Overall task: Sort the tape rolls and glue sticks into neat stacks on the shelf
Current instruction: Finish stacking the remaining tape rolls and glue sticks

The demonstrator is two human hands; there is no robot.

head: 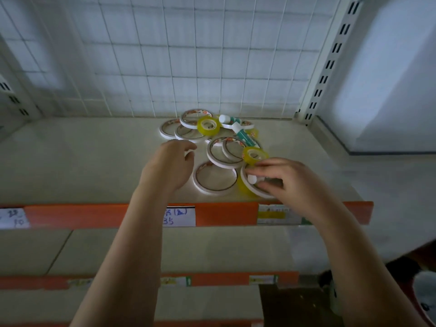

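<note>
Several flat white tape rolls (215,181) lie scattered in a loose pile on the beige shelf (82,161). Small yellow tape rolls (209,125) sit among them, one at the back and one (254,156) near my right fingers. Two green-and-white glue sticks (244,137) lie across the pile's back right. My right hand (286,182) pinches a white-capped glue stick (252,178) between thumb and fingers, above a white roll at the shelf's front. My left hand (173,162) hovers left of the pile with loosely curled fingers and holds nothing.
A wire grid panel (177,55) closes the shelf's back, with a slotted upright (330,60) at the right. An orange price strip (224,213) with paper labels runs along the front edge. Lower shelves sit below. The shelf surface left of the pile is bare.
</note>
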